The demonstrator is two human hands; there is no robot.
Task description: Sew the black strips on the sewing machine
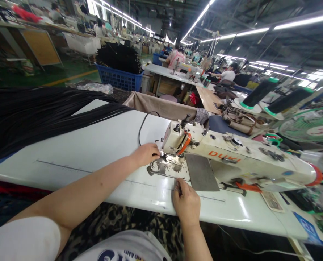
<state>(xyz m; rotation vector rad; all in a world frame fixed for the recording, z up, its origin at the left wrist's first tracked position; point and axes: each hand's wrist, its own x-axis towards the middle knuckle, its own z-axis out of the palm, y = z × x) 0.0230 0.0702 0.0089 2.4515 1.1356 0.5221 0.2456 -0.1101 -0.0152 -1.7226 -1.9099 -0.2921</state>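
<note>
Left hand [146,154] rests on the glossy white table [96,152], fingertips pinched on a thin black cord [141,127] at the cream sewing machine [232,159] foot. Right hand [185,201] lies curled at the table's near edge, fingers together; whether it grips anything cannot be told. Scuffed metal plate [167,168] beneath needle.

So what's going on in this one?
A person sits at a sewing machine on a white table. The left hand is at the needle area, fingertips against the presser foot where a thin black cord leads in. The right hand rests on the table's near edge, pinching something too small to make out. A big pile of black cords lies at the left. Other people work at tables behind.
</note>
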